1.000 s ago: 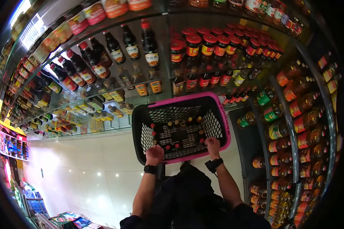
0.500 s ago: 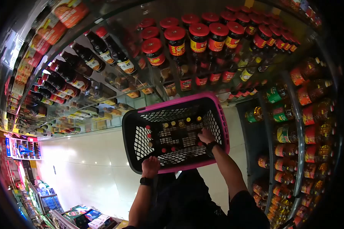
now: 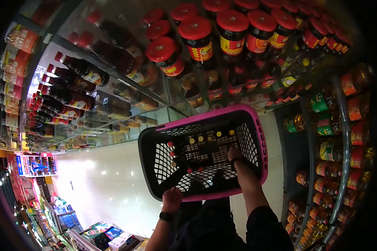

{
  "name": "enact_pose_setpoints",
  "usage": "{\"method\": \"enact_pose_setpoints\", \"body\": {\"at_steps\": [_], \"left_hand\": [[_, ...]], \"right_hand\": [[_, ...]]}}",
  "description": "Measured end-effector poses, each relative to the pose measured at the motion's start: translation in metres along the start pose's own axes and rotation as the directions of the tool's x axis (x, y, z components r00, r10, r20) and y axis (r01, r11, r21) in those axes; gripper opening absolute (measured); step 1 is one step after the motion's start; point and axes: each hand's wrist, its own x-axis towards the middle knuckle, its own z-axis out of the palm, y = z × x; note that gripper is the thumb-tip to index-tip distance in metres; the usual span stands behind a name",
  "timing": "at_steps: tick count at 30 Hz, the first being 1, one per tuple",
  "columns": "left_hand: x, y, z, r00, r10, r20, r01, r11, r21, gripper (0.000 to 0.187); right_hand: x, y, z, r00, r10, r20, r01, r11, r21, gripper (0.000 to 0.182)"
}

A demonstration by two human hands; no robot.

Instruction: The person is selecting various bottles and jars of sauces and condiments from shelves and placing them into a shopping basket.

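A black plastic shopping basket [image 3: 148,175] with a pink rim stands in front of me. My left hand [image 3: 171,200] is closed on its near left rim. Deep inside the right part of the basket is my right hand [image 3: 233,153], its fingers curled downward; what they hold, if anything, is hidden in the dark. Several dark bottles stand upright in the basket, showing mostly their caps: a row of yellow caps [image 3: 210,137] along the far side, red caps [image 3: 170,144] at the left, and more red caps [image 3: 190,170] near the front wall.
Ahead, a glass shelf [image 3: 171,94] carries red-lidded sauce jars [image 3: 195,39], with dark sauce bottles [image 3: 81,69] to the left. Oil bottles [image 3: 331,150] line a curved rack at right. Boxes [image 3: 113,234] lie at lower left, beside the pale tiled floor [image 3: 109,180].
The view has shifted, so the jars look larger and the basket sits farther right and lower. A red cap beside my right hand no longer shows. My left hand stays at the rim.
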Motion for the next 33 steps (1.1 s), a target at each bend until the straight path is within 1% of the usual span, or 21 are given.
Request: {"method": "enact_pose_setpoints", "body": {"at_steps": [3,4,5,6,7,12,13,14,15,16,17,18,19,20,22,23,24,26,28,31,33], "left_hand": [[-0.001,-0.003,-0.005,0.983,-0.022,-0.181,0.027,0.999,0.027,0.006],[0.015,-0.002,-0.040,0.943,-0.332,0.015,0.258,0.702,-0.664,0.005],[0.025,-0.001,-0.062,0.838,-0.406,0.363,0.384,-0.031,-0.923,0.006],[0.031,-0.001,-0.062,0.831,-0.409,0.377,0.400,-0.032,-0.916,0.006],[0.037,-0.001,-0.057,0.796,-0.434,0.421,0.431,-0.081,-0.899,0.005],[0.057,-0.002,-0.025,0.579,-0.525,0.624,0.540,-0.327,-0.776,0.009],[0.056,0.000,-0.017,0.567,-0.528,0.633,0.552,-0.327,-0.767,0.009],[0.056,0.001,-0.010,0.606,-0.595,0.528,0.681,0.046,-0.730,0.012],[0.057,0.002,-0.002,0.671,-0.611,0.420,0.721,0.404,-0.563,0.016],[0.057,0.003,0.007,0.749,-0.575,0.329,0.660,0.691,-0.295,0.019],[0.056,0.005,0.016,0.828,-0.493,0.268,0.504,0.863,0.030,0.022],[0.056,0.006,0.026,0.891,-0.378,0.251,0.277,0.892,0.358,0.026],[0.048,0.006,0.044,0.887,-0.380,0.261,0.273,0.889,0.367,0.026],[0.031,0.004,0.070,0.928,-0.342,0.146,0.265,0.884,0.386,0.018],[0.001,0.001,0.105,0.967,-0.240,-0.087,0.254,0.871,0.421,0.028],[0.007,0.004,0.102,0.927,-0.349,0.138,0.296,0.906,0.304,0.037],[0.005,0.007,0.105,0.925,-0.352,0.147,0.294,0.903,0.312,0.037],[-0.014,0.010,0.120,0.956,-0.200,0.214,0.172,0.975,0.142,0.038],[0.001,0.015,0.102,0.933,-0.198,0.302,0.175,0.979,0.100,0.040],[0.018,0.022,0.083,0.953,-0.215,0.212,0.170,0.962,0.213,0.039],[0.024,0.028,0.074,0.932,-0.354,0.082,0.319,0.905,0.280,0.050]], "right_hand": [[-0.033,0.001,-0.027,0.994,-0.095,0.047,0.095,0.995,0.006,0.028],[-0.048,0.000,-0.042,0.995,-0.093,0.041,0.093,0.996,0.005,0.028],[-0.063,-0.002,-0.057,0.991,-0.120,0.056,0.117,0.991,0.061,0.027],[-0.070,-0.004,-0.070,0.987,-0.147,0.059,0.139,0.983,0.116,0.028],[-0.076,-0.002,-0.072,0.981,-0.164,-0.106,0.181,0.966,0.184,0.027],[-0.117,-0.001,-0.102,0.874,-0.286,-0.393,0.379,0.907,0.182,0.028],[-0.129,-0.005,-0.112,0.841,-0.275,-0.467,0.431,0.861,0.270,0.027],[-0.143,-0.008,-0.122,0.804,-0.256,-0.537,0.487,0.801,0.348,0.029],[-0.161,-0.013,-0.150,0.856,-0.282,-0.433,0.460,0.797,0.391,0.031],[-0.182,-0.019,-0.178,0.850,-0.277,-0.448,0.463,0.798,0.385,0.031],[-0.203,-0.027,-0.202,0.900,-0.236,-0.367,0.416,0.717,0.560,0.025],[-0.217,-0.032,-0.218,0.938,-0.211,-0.275,0.346,0.610,0.713,0.019],[-0.225,-0.036,-0.223,0.940,-0.218,-0.261,0.332,0.427,0.841,0.016],[-0.233,-0.037,-0.232,0.938,-0.214,-0.274,0.342,0.424,0.839,0.016],[-0.248,-0.036,-0.246,0.969,-0.247,-0.025,0.070,0.177,0.982,0.017],[-0.245,-0.034,-0.239,0.784,-0.444,-0.434,0.557,0.194,0.808,0.020],[-0.248,-0.033,-0.239,0.781,-0.439,-0.444,0.565,0.193,0.802,0.020],[-0.277,-0.048,-0.264,0.955,-0.293,0.040,-0.027,0.048,0.998,0.019],[-0.278,-0.053,-0.260,0.967,-0.250,0.057,-0.035,0.090,0.995,0.016],[-0.291,-0.065,-0.267,0.974,-0.221,0.044,0.007,0.223,0.975,0.016],[-0.294,-0.073,-0.270,0.971,-0.238,0.016,0.061,0.311,0.948,0.020]]}}
